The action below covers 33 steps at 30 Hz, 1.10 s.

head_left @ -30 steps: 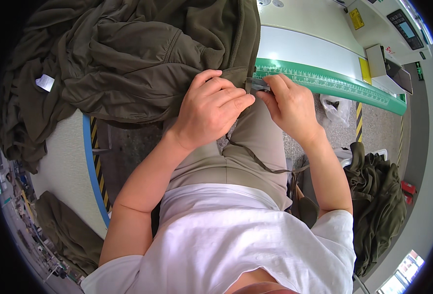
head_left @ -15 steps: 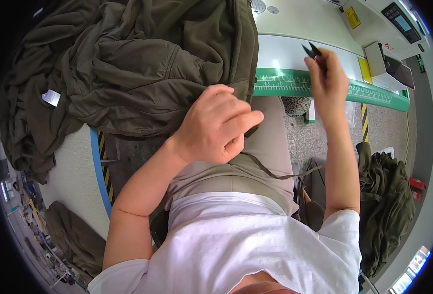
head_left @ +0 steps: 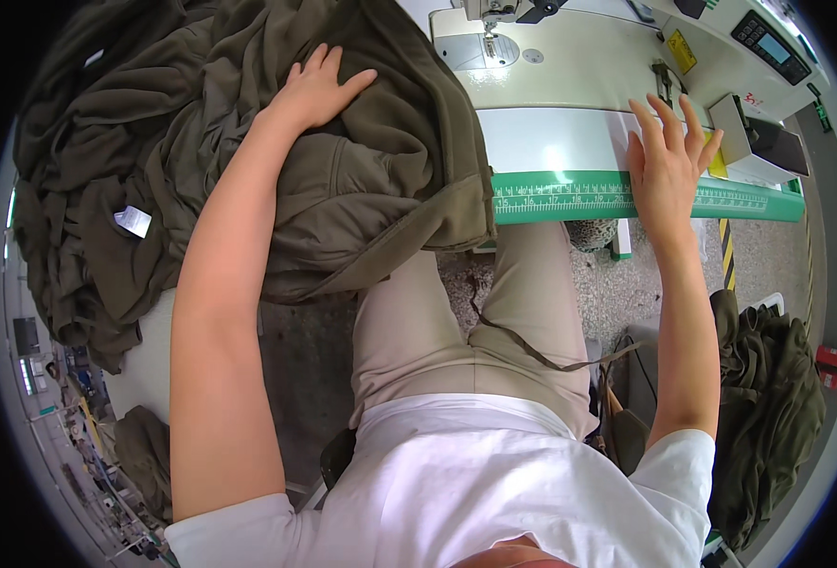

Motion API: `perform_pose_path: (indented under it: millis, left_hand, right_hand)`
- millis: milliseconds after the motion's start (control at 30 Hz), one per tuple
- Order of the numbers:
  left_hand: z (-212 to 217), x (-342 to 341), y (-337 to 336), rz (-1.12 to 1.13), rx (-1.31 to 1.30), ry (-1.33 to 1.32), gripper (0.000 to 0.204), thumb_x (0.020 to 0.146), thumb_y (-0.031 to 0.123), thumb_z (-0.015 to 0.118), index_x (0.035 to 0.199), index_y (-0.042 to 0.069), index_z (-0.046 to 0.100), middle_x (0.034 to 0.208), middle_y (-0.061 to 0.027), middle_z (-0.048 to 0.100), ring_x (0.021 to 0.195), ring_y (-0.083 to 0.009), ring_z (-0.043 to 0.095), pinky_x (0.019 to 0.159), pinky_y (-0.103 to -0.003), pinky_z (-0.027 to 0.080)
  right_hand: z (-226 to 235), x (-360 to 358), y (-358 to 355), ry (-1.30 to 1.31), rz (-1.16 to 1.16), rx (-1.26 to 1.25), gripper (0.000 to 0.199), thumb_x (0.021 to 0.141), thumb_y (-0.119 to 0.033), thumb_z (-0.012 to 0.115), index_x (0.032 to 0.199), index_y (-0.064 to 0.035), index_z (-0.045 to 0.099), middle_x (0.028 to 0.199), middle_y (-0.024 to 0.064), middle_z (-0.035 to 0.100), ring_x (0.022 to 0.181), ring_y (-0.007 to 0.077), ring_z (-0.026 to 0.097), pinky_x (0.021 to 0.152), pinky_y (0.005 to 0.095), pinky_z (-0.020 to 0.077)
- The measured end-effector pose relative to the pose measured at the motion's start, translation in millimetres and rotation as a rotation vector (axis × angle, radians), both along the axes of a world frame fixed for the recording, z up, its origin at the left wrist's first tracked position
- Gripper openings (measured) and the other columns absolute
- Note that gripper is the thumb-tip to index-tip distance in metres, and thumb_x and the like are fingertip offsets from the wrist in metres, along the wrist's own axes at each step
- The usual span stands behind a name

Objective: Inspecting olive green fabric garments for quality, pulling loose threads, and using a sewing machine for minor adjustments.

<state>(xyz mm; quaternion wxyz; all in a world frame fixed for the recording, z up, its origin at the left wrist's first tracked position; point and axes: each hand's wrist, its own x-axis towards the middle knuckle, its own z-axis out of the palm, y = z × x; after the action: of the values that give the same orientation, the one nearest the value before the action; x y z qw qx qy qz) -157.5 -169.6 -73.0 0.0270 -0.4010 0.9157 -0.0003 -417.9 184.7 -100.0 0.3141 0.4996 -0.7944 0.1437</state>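
Observation:
My left hand (head_left: 314,93) rests palm down on a dark olive garment (head_left: 395,166), its fingers stretched out and spread. The garment lies bunched over the left of the table, its thick hemmed edge hanging at the front, and a small white label (head_left: 133,221) shows on it. To the right, my right hand (head_left: 667,170) hovers by the table's front with fingers apart and nothing between them. Just beyond its fingertips a pair of dark thread snips (head_left: 664,81) lies on the sewing machine bed (head_left: 579,80).
A sewing machine's needle and presser foot (head_left: 490,43) stand at the back. A green ruler strip (head_left: 570,197) runs along the front edge. An open box (head_left: 755,142) and a control panel (head_left: 770,47) are at right. More olive cloth (head_left: 769,407) hangs low right.
My right hand has let go of the snips, which now lie on the machine bed. My left hand has moved forward, opened and come down on the garment, which has shifted, uncovering the needle area.

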Motion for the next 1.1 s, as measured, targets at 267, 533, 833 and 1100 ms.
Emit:
perform_pose_path:
  millis: [267,533,833,1100]
  left_hand:
    - [11.9,70.6,85.9,0.016,-0.055,-0.011,0.08,0.101,0.058,0.044,0.151,-0.004,0.035,0.158,-0.0272,0.032,0.145,-0.0424,0.033,0.12,-0.044,0.03]
    - [0.3,80.5,84.5,-0.053,-0.149,0.075,0.078,0.097,0.057,0.05,0.147,-0.002,0.043,0.153,-0.0259,0.04,0.137,-0.0473,0.042,0.109,-0.051,0.043]
    - [1.3,80.9,83.9,-0.042,-0.149,0.08,0.078,0.097,0.059,0.051,0.148,0.0,0.043,0.156,-0.0231,0.037,0.141,-0.0442,0.039,0.111,-0.05,0.041]
    - [34.6,77.9,165.5,-0.018,0.517,0.476,0.055,0.096,0.036,0.067,0.134,-0.001,0.051,0.098,-0.0122,0.066,0.078,-0.0194,0.064,0.071,-0.032,0.052]
  right_hand:
    - [-25.1,142.6,20.1,-1.31,0.598,0.04,0.024,0.093,-0.007,0.068,0.116,0.0015,0.067,0.107,0.0152,0.071,0.098,0.0208,0.068,0.086,0.0311,0.0519]
    - [-70.3,209.2,-27.7,-2.195,0.61,-0.308,0.019,0.096,-0.01,0.07,0.111,0.0004,0.069,0.101,0.0005,0.072,0.09,0.0059,0.062,0.081,0.0228,0.0498]
    - [-38.8,215.0,-9.1,-2.287,0.695,-0.235,0.02,0.092,-0.002,0.072,0.112,0.0003,0.067,0.097,-0.0005,0.07,0.087,0.0047,0.062,0.077,0.0214,0.05]
    - [-35.7,223.7,-3.7,-2.275,0.749,-0.275,0.04,0.088,0.007,0.072,0.125,-0.0003,0.059,0.099,0.0006,0.068,0.087,0.0071,0.064,0.075,0.0223,0.0518]
